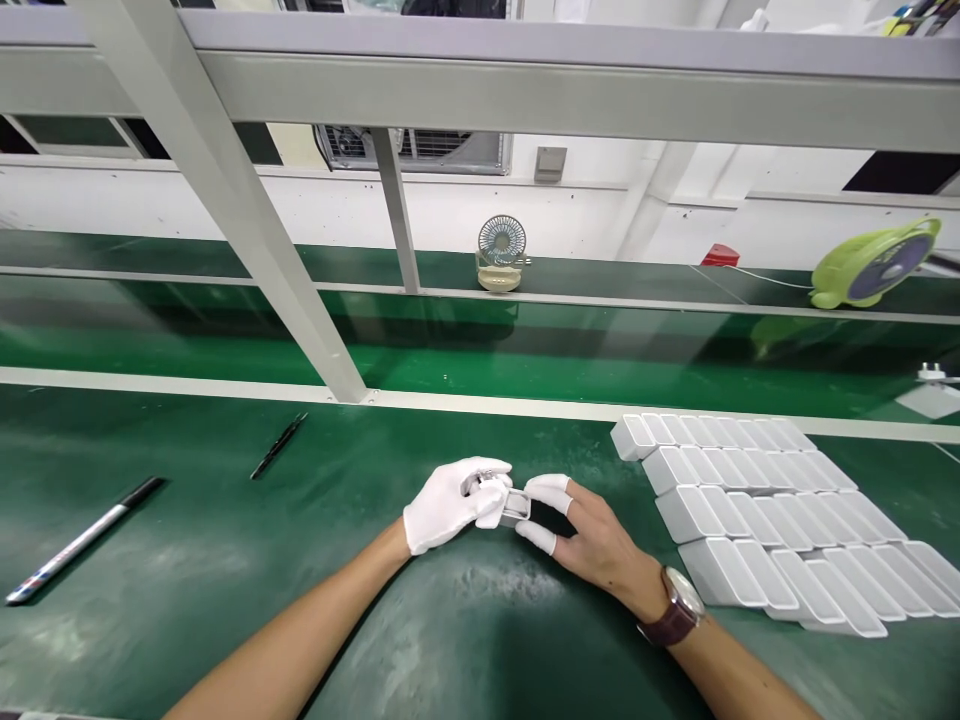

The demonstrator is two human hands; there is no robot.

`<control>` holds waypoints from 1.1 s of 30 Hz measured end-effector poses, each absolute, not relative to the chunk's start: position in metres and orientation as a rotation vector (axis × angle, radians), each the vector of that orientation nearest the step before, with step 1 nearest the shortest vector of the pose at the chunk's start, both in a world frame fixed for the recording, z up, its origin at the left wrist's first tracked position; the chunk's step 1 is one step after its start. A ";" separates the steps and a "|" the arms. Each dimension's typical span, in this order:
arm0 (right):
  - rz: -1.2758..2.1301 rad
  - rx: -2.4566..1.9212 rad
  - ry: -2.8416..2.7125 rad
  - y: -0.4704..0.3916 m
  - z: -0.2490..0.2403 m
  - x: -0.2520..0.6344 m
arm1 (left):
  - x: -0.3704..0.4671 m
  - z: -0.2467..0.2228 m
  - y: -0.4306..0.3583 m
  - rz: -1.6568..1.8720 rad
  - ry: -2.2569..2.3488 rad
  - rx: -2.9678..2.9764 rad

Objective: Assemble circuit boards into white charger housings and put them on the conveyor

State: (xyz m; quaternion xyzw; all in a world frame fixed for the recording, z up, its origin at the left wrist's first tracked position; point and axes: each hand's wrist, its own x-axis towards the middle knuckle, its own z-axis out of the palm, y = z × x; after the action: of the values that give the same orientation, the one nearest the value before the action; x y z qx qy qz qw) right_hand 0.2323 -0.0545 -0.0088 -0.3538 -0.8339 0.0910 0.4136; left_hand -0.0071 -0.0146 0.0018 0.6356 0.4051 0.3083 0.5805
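Both hands meet over the green work mat (225, 560), low in the middle of the view. The left hand (446, 505), in a white cloth glove, pinches a small white plastic housing (512, 505) between thumb and fingers; the right hand (592, 535), bare but for white finger cots on thumb and forefinger, grips the same piece from the other side. Just right of the right hand lie four staggered rows of white rectangular plastic cases (765, 515). Off to the left rest a silver marker pen with a black cap (82, 540) and a slim black pen (279, 445). A brown-strapped wristwatch (679, 605) sits on the right wrist.
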 end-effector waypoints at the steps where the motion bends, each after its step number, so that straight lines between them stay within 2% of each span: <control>1: 0.234 -0.877 -2.101 -0.054 -0.009 0.232 | -0.007 0.002 -0.015 0.711 0.947 1.495; 7: 0.252 -0.853 -2.152 -0.053 -0.014 0.235 | -0.007 0.010 -0.015 0.552 0.914 1.670; 16: 0.305 -0.846 -2.160 -0.053 -0.015 0.234 | -0.005 0.016 -0.012 0.512 0.842 1.994; 26: 0.336 -0.836 -2.154 -0.053 -0.015 0.234 | -0.011 0.003 -0.012 0.583 0.739 1.933; 33: 0.282 -0.825 -2.175 -0.052 -0.013 0.234 | -0.009 0.008 -0.012 0.537 0.920 1.921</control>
State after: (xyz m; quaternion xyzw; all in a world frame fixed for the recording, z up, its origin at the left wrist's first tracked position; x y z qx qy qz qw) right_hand 0.2345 -0.0522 -0.0134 -0.3243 -0.8553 0.1108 0.3887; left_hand -0.0088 -0.0115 0.0082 0.7787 0.3730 0.2176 0.4551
